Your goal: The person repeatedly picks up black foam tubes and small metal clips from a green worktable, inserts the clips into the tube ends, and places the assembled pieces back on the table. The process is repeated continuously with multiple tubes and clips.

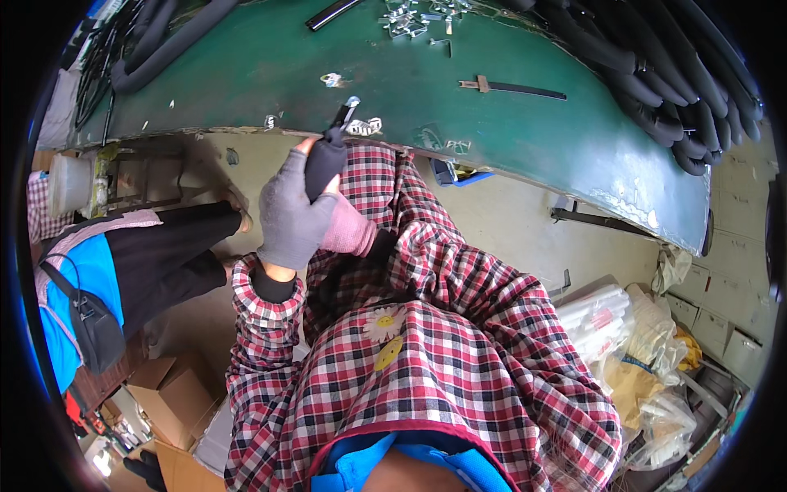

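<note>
My left hand (291,211), in a grey glove with bare fingertips, is closed around a thick black foam-like piece (326,160) in front of the table edge. A narrow dark bar with a shiny tip (349,107) sticks out of its upper end, over the green table (246,90). Close behind the left hand is my right hand (351,228) in a pink glove; its fingers are mostly hidden, so its grip does not show. White scuffed marks (364,126) lie on the tabletop beside the bar.
Small metal clips (406,20) are heaped at the far side. A dark strip with a brownish slider (525,88) lies right of centre. Black foam tubes (656,66) pile up at the far right. Another person (156,262) is at the left, near an open carton (172,394). Plastic bags (639,353) stand right.
</note>
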`<action>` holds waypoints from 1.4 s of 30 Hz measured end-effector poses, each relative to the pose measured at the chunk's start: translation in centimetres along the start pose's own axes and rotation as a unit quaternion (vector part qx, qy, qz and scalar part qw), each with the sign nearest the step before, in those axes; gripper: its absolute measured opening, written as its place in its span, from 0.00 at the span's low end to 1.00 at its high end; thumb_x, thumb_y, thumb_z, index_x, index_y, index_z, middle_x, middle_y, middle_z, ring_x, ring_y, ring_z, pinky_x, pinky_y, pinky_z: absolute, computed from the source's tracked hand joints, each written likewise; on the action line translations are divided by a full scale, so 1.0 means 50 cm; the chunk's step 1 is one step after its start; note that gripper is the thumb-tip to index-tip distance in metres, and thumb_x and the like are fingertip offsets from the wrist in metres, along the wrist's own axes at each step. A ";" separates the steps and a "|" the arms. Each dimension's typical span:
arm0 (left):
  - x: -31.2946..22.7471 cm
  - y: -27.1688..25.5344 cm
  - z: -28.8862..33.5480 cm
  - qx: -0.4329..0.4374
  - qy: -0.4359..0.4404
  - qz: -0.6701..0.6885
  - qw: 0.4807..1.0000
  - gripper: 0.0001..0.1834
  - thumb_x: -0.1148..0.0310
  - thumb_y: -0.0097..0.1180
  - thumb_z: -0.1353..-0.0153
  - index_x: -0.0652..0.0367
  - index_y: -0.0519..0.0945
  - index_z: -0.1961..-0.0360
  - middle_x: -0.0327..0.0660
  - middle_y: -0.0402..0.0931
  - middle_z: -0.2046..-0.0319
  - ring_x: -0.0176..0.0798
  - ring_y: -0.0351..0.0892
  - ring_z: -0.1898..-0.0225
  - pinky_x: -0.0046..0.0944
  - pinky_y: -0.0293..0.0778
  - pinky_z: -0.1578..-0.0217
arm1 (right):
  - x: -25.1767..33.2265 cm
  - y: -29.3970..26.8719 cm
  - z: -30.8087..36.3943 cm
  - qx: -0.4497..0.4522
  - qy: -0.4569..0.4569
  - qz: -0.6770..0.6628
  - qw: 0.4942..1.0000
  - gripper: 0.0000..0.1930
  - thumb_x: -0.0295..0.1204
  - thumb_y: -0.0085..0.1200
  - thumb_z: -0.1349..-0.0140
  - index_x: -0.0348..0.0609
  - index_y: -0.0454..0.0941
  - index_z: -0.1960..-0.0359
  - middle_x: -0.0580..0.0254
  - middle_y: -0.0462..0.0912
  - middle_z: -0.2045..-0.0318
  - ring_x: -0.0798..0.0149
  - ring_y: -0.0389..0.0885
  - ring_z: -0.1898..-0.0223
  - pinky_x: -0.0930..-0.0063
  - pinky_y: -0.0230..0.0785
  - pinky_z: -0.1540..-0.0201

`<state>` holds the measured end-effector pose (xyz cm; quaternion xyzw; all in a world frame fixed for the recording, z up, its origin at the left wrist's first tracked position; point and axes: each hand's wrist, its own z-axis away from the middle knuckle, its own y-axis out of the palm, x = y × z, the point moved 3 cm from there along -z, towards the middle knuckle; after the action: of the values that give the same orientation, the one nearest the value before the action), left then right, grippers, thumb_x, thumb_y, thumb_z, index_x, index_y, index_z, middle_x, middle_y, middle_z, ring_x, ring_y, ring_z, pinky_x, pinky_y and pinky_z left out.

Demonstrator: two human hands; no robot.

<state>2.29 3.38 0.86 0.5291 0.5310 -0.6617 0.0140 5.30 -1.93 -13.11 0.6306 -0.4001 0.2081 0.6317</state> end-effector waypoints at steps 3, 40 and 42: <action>0.030 0.005 0.012 -0.006 0.029 -0.031 0.999 0.30 0.74 0.64 0.47 0.61 0.75 0.40 0.58 0.82 0.58 0.62 0.84 0.57 0.52 0.79 0.57 | 0.178 0.016 0.006 0.120 0.069 0.485 0.863 0.25 0.36 0.67 0.49 0.37 0.79 0.50 0.46 0.82 0.55 0.44 0.82 0.54 0.57 0.77 0.49; 0.000 -0.025 -0.004 0.066 0.071 -0.030 0.995 0.29 0.70 0.72 0.46 0.52 0.80 0.41 0.49 0.85 0.59 0.51 0.86 0.61 0.43 0.79 0.60 | 0.632 -0.151 0.009 0.021 0.119 0.580 0.805 0.10 0.17 0.49 0.35 0.34 0.78 0.54 0.59 0.81 0.66 0.69 0.78 0.68 0.74 0.74 0.60; 0.004 -0.025 -0.002 0.062 0.077 -0.030 0.995 0.29 0.69 0.73 0.47 0.52 0.81 0.41 0.49 0.85 0.59 0.51 0.86 0.61 0.43 0.79 0.60 | 0.598 -0.149 -0.015 0.083 0.151 0.479 0.861 0.11 0.23 0.50 0.32 0.33 0.79 0.52 0.59 0.82 0.67 0.70 0.78 0.69 0.75 0.74 0.62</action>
<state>1.57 4.11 1.61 0.5625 0.5039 -0.6507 -0.0795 28.96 -9.31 5.25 0.3722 -0.5336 0.6100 0.4525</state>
